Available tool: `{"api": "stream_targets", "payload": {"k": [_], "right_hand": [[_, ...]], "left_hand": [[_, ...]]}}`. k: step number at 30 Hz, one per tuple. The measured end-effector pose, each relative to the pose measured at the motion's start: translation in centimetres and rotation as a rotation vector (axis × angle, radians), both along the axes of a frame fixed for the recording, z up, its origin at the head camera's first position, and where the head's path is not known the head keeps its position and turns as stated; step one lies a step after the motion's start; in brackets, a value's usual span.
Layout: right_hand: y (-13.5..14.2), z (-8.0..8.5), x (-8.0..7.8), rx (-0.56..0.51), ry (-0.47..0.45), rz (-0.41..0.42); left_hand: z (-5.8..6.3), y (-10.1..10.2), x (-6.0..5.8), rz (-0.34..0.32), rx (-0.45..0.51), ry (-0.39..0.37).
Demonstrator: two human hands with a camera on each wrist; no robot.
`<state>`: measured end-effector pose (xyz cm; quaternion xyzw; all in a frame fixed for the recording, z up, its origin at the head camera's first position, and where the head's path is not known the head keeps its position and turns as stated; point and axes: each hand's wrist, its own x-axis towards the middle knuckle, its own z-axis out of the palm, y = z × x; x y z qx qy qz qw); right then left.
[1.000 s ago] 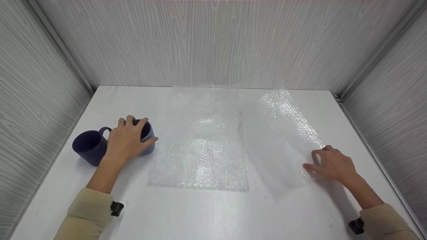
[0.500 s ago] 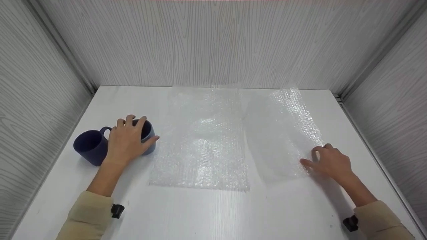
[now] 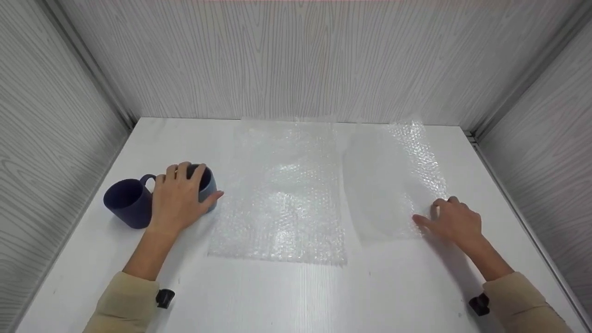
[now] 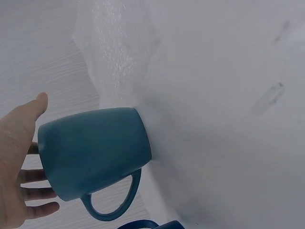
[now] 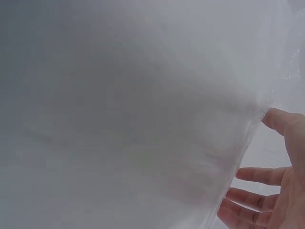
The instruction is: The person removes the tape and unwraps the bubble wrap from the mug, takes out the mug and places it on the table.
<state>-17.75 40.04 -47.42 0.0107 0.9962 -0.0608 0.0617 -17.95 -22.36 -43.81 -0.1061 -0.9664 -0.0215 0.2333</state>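
My left hand (image 3: 175, 201) is spread over the top of a blue mug (image 4: 95, 150), which stands upright with its handle on the side toward a darker mug. In the left wrist view the thumb is apart from the mug's wall and the fingers reach past its rim. That darker navy mug (image 3: 136, 210) stands just left of the hand. On the right, my right hand (image 3: 458, 224) touches the right edge of a sheet of bubble wrap (image 3: 384, 189), thumb and fingers set apart along the edge in the right wrist view.
Another bubble wrap sheet (image 3: 282, 199) lies flat on the white table (image 3: 296, 296), between the blue mug and the right-hand sheet. Its far end reaches the back wall (image 3: 296, 60). Panels close the table in at left and right.
The right-hand bubble wrap sheet has turned straighter, its near edge shifting away from me, as my right hand moved slightly left and away. My left hand has stayed nearly still at the blue mug.
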Motion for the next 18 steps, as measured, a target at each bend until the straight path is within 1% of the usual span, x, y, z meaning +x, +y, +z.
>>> {"api": "stream_targets", "payload": {"k": [4, 7, 10, 14, 18], "right_hand": [[-0.2, 0.0, -0.3, 0.019, 0.008, 0.000], [-0.3, -0.2, -0.5, 0.023, 0.023, -0.002], [-0.3, -0.1, -0.5, 0.019, 0.025, -0.008], [-0.2, 0.2, -0.3, 0.004, 0.035, -0.022], [-0.7, 0.8, 0.0, -0.023, 0.087, -0.041]], "left_hand": [[-0.2, 0.1, 0.0, -0.011, -0.016, 0.043], [-0.2, 0.2, -0.1, -0.016, -0.003, 0.054], [-0.1, 0.4, 0.0, -0.012, 0.013, 0.041], [0.0, 1.0, 0.4, -0.012, 0.018, 0.012], [0.2, 1.9, 0.7, -0.028, 0.030, -0.012]]}}
